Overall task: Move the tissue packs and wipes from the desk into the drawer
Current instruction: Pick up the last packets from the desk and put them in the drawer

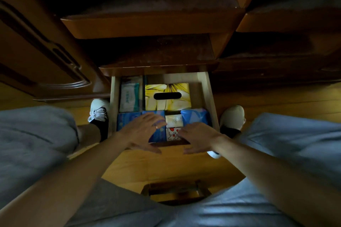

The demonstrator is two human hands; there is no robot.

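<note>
Tissue packs (pixel 174 127) beneath spread fingers (pixel 158 122).

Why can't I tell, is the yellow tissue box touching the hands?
Apart. The head view shows the yellow tissue box at the drawer's back, with small packs lying between it and the left hand and right hand.

Left hand (pixel 143 131), right hand (pixel 198 137) extended forward, palms down, fingers spread.
</note>
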